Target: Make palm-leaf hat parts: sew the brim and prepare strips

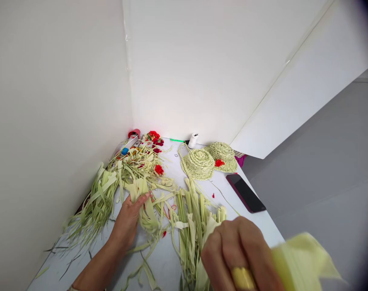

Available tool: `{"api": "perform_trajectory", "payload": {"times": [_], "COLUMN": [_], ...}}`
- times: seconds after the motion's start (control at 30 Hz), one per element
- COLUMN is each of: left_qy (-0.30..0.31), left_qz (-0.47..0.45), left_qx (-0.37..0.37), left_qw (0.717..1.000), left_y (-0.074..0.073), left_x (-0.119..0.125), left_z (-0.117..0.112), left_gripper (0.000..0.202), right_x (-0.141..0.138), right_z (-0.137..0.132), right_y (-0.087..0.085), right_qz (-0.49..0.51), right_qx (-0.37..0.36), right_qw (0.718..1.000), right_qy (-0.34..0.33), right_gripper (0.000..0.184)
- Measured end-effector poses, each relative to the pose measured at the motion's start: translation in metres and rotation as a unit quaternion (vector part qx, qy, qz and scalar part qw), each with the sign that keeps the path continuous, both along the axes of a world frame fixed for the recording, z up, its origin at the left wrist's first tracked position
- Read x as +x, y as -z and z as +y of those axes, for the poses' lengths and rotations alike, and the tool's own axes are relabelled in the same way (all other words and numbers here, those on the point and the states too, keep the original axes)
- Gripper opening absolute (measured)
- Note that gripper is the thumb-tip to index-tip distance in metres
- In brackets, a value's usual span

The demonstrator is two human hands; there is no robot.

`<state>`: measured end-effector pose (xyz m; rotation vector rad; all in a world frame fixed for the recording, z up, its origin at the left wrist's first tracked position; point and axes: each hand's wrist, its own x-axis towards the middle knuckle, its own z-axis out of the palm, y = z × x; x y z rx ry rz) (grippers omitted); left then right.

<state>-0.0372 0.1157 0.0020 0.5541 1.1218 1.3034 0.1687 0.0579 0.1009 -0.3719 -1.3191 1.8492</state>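
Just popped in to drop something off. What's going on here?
A person is handling palm-leaf strips at a white table. Their left hand rests on a bunch of strips, while their right hand holds a pale strip close to the camera, slightly blurred. Two woven leaf hats sit beyond, near a phone and red flowers.
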Motion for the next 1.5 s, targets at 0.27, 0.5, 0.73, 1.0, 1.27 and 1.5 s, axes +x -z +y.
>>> {"api": "perform_trajectory", "payload": {"times": [0.27, 0.5, 0.73, 1.0, 1.27, 1.5], "left_qy": [0.177, 0.147, 0.121, 0.172, 0.174, 0.179], "left_qz": [-0.049, -0.018, -0.032, 0.049, 0.113, 0.213], "left_qx": [0.073, 0.057, 0.058, 0.082, 0.076, 0.098], "left_qw": [0.980, 0.987, 0.990, 0.980, 0.975, 0.956], "left_y": [-0.014, -0.014, -0.017, -0.013, -0.006, -0.005], "left_x": [0.014, 0.013, 0.011, 0.012, 0.008, 0.009], "left_z": [-0.014, -0.014, -0.014, -0.013, -0.009, -0.009], "left_gripper": [0.021, 0.021, 0.019, 0.024, 0.029, 0.030], "right_x": [-0.038, -0.040, -0.036, -0.043, -0.042, -0.039], "right_z": [0.043, 0.047, 0.048, 0.047, 0.048, 0.047], "right_y": [0.056, 0.063, 0.063, 0.065, 0.070, 0.061], "right_qz": [-0.107, -0.125, -0.141, -0.109, -0.146, -0.221], "right_qx": [-0.117, -0.107, -0.111, -0.100, -0.071, -0.022], "right_qw": [0.966, 0.976, 0.968, 0.977, 0.973, 0.957], "right_qy": [0.202, 0.143, 0.176, 0.155, 0.166, 0.188], "right_gripper": [0.038, 0.032, 0.025, 0.026, 0.021, 0.016]}}
